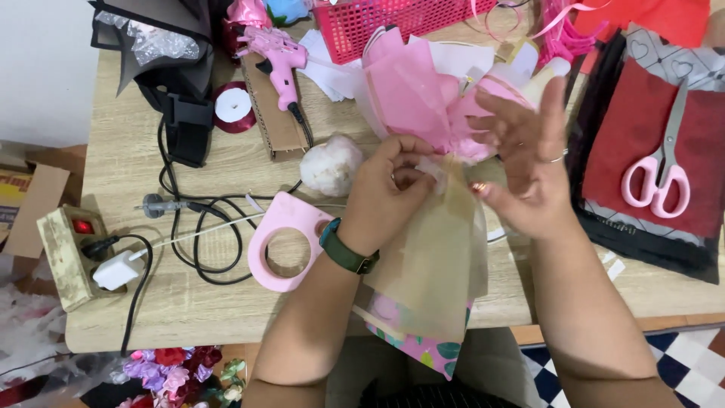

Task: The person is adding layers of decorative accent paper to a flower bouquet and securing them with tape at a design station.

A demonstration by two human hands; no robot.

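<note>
Two bare hands work over a wooden table [189, 302] in the head camera view, both at a wrapped bouquet [430, 227]. The bouquet lies with its pink and white tissue top [411, 91] pointing away from the person and its beige paper cone reaching down past the near table edge. Under the cone's lower end shows a pink paper with a leaf pattern [430, 351].

The left hand [389, 193], with a dark green watch [346, 249] on the wrist, has its fingers closed in a pinch on the neck of the bouquet, where the tissue meets the beige paper. The right hand [529, 166] is open, its fingers spread and raised, with a ring on one finger; its palm is just beside the right side of the wrapping. I cannot tell if it touches the paper.

Left of the left forearm lies a pink tape holder [283, 242] with a round hole. A white crumpled ball [332, 165] sits near the left hand. Farther back are a pink glue gun [279, 60] on a cardboard piece, a dark red ribbon spool [232, 106], black cables [196, 227] and a red plastic basket [393, 23]. At the right, pink-handled scissors [658, 177] rest on a red sheet. A power strip [66, 253] sits at the left table edge.
</note>
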